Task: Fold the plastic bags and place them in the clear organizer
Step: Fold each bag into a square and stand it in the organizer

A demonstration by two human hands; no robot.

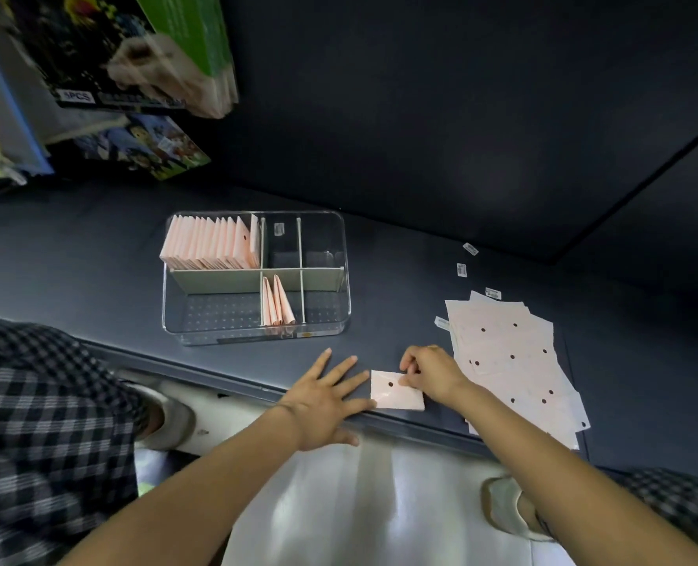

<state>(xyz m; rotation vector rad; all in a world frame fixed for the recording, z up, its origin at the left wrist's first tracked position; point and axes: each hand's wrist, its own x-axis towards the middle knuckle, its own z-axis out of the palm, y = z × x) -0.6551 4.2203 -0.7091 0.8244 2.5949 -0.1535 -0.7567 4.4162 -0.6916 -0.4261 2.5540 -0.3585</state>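
Note:
A folded pale pink plastic bag with a dark hole lies near the table's front edge. My right hand pinches its upper right corner with curled fingers. My left hand lies flat beside it with fingers spread, the fingertips touching the bag's left edge. A pile of unfolded pink bags lies to the right. The clear organizer stands behind my hands. Its back left compartment holds several folded bags, and two more stand in the front middle compartment.
Small white labels lie scattered on the dark table behind the pile. Printed packages hang at the upper left. The table's front edge runs just below my hands, with checked trouser legs and shoes beneath it.

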